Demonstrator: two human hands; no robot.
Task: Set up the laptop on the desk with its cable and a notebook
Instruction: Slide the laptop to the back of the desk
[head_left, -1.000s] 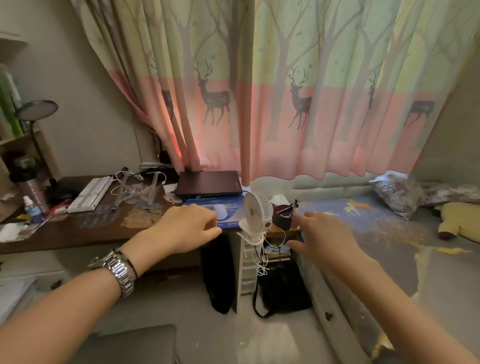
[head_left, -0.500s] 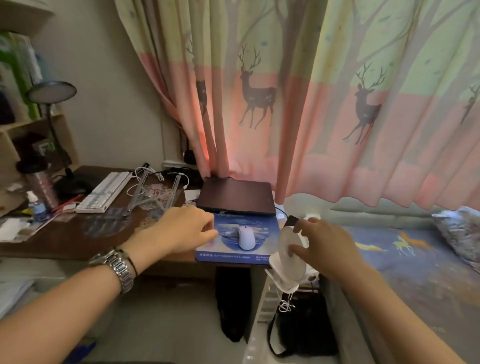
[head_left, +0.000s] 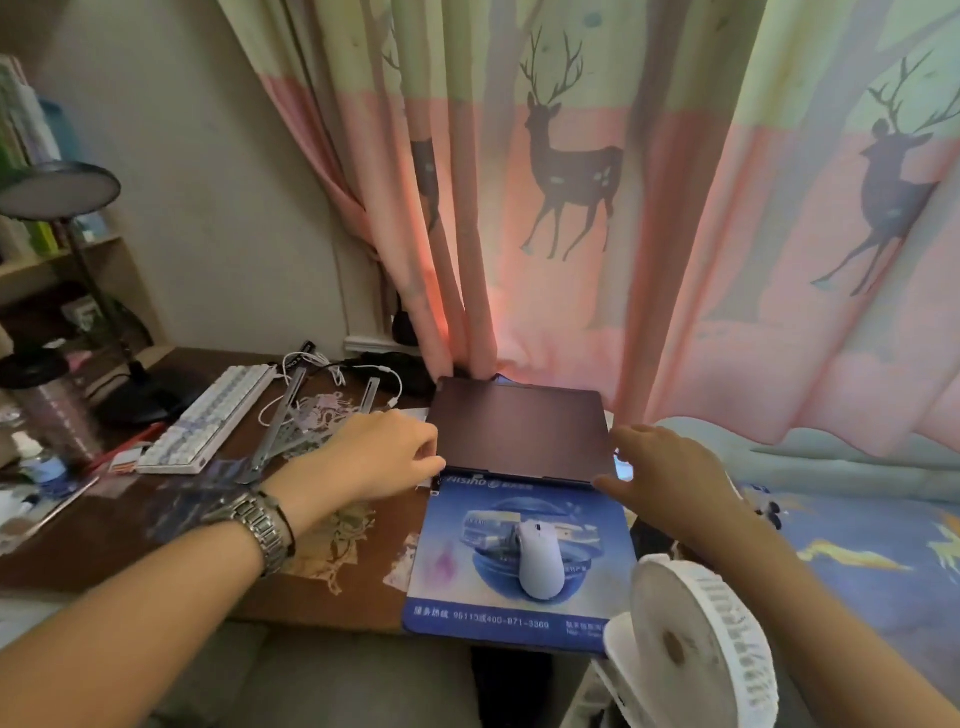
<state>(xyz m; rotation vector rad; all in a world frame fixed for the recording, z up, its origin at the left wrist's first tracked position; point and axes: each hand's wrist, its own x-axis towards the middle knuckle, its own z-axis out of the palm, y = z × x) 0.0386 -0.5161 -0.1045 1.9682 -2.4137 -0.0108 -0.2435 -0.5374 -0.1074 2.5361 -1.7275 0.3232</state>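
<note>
1. The closed laptop (head_left: 521, 427) is lying flat on the tabletop (head_left: 171, 525), directly between the two hands and just under the hem of the curtain (head_left: 571, 208).
2. The left hand (head_left: 382, 454) is resting at the laptop's left front corner, fingers curled loosely inward, fingertips touching or nearly touching the edge; contact cannot be confirmed.
3. The right hand (head_left: 670, 480) is reaching at the laptop's right front corner with fingers partly spread, thumb pointing toward the front edge. Whether it is gripping the casing cannot be told.
4. A wristwatch (head_left: 257, 525) is sitting on the left wrist.
5. A blue mouse pad (head_left: 467, 597) is lying just nearer than both hands, its far edge tucked against the laptop's front edge; a white mouse (head_left: 540, 561) is resting on it.
6. A white clip fan (head_left: 696, 644) is standing below the right forearm, at the mouse pad's near right corner.
7. Left of the left hand, a white keyboard (head_left: 208, 421) is lying at an angle, with a white cable (head_left: 322, 374) and a folded metal stand (head_left: 296, 415) beside it.
8. A desk lamp (head_left: 57, 189) is standing well beyond the keyboard, far left.
9. No notebook is identifiable.
</note>
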